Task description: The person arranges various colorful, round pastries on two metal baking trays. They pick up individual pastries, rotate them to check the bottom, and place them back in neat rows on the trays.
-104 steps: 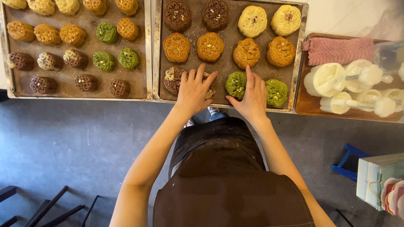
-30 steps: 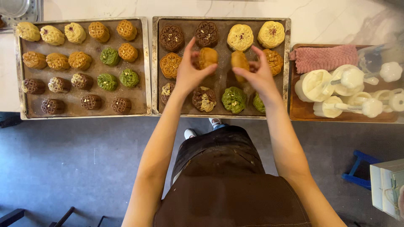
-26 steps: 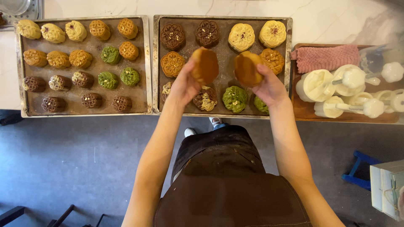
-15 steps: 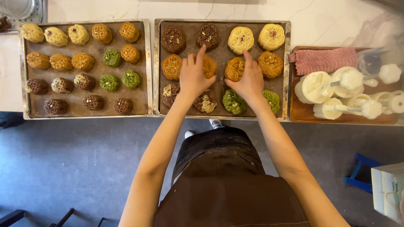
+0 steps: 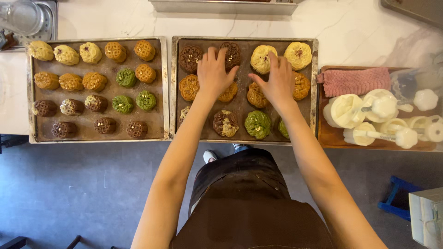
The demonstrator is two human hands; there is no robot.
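The pastries on the right tray point(image 5: 315, 92) are sitting under both my hands as I am reaching over the desk point(image 5: 360, 27). My left hand point(image 5: 215, 71) is lying flat with fingers spread over an orange pastry point(image 5: 229, 93) in the middle row, its fingertips reaching up to the dark brown pastry point(image 5: 230, 53) in the top row. My right hand point(image 5: 278, 83) is pressing down likewise beside another orange pastry point(image 5: 256, 96), one finger stretching up against a pale yellow pastry point(image 5: 260, 59). Neither hand is closing round anything; both are lying open on the pieces.

I am judging the danger to be in the pressure: these pieces are carrying fine moulded patterns, and a heavy palm could be flattening the ridges or cracking a crust. The rows are standing close, so a sliding finger could be nudging a neighbour, such as the green pastry point(image 5: 257, 124) near my wrist. My right forearm is crossing the tray's near rim, and it could be dragging pieces there. The white press moulds point(image 5: 350, 110) on the wooden board point(image 5: 332, 138) are standing just beside that arm.
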